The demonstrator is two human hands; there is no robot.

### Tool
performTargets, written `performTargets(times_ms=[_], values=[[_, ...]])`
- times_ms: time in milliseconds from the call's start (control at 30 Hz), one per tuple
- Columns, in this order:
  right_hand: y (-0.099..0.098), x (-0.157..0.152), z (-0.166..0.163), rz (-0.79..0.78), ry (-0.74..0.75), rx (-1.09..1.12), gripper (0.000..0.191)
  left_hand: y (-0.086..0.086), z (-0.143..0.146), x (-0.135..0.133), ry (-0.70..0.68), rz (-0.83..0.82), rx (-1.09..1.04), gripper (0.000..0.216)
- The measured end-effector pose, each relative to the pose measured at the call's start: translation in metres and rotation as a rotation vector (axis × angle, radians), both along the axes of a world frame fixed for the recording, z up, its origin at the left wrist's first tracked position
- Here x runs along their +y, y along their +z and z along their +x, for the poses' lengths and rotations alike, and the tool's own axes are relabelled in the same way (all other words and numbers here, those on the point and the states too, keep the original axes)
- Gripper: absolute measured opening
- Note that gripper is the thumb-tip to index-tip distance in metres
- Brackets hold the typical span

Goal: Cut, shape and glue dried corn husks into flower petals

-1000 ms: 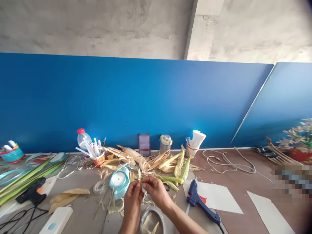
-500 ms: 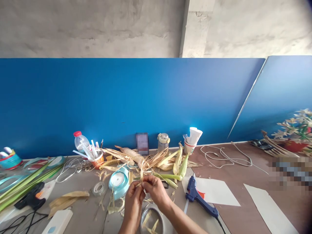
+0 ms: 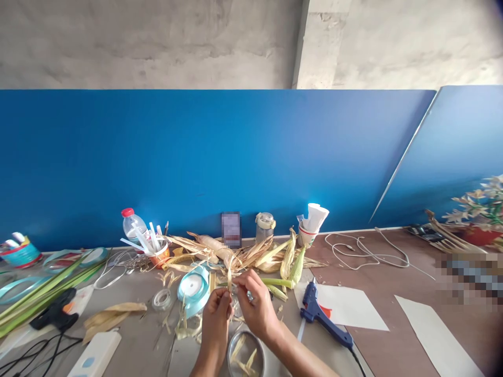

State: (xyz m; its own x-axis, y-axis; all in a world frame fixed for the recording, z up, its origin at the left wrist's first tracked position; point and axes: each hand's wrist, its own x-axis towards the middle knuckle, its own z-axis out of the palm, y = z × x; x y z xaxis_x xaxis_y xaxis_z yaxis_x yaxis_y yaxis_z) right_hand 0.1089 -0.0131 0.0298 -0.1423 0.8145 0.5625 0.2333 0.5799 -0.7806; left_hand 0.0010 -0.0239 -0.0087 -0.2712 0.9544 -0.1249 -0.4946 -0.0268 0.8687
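Currently pinching a corn-husk strip (image 3: 229,276) in the left hand (image 3: 216,312), lower centre; cannot tell whether gripping with the right hand (image 3: 258,305) alongside.

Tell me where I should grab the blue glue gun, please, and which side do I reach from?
I'd grip the blue glue gun around its handle, reaching in from the near right. The gun lies with that long part slanting toward you, the cord leaving its end. The nozzle points away; stay clear, since it might be hot.
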Motion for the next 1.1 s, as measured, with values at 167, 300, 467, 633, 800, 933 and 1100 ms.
performTargets(times_ms=[167,300,467,633,800,933,1100], values=[[-0.008,0.014,0.005,-0.156,-0.105,-0.002,0.020,0.000,-0.002,-0.001,-0.030,0.005,-0.026,0.022],[-0.004,0.025,0.015,-0.276,-0.097,0.019,0.020,-0.001,-0.002,0.000,-0.022,-0.005,-0.059,0.025],[0.010,0.024,0.035,-0.352,-0.051,-0.060,0.022,-0.002,-0.002,0.001,0.001,-0.018,-0.066,0.024],[0.012,0.011,0.047,-0.401,-0.008,-0.153,0.021,0.000,-0.003,-0.002,-0.032,-0.018,-0.109,0.023],[0.022,-0.003,0.043,-0.382,0.018,-0.199,0.020,0.002,-0.005,-0.002,-0.113,-0.012,-0.204,0.020],[0.027,-0.003,0.035,-0.378,0.019,-0.198,0.020,0.004,-0.006,-0.003,-0.119,-0.027,-0.241,0.024],[0.015,-0.004,0.025,-0.380,0.046,-0.239,0.018,0.004,-0.005,-0.004,-0.090,-0.004,-0.184,0.022]])
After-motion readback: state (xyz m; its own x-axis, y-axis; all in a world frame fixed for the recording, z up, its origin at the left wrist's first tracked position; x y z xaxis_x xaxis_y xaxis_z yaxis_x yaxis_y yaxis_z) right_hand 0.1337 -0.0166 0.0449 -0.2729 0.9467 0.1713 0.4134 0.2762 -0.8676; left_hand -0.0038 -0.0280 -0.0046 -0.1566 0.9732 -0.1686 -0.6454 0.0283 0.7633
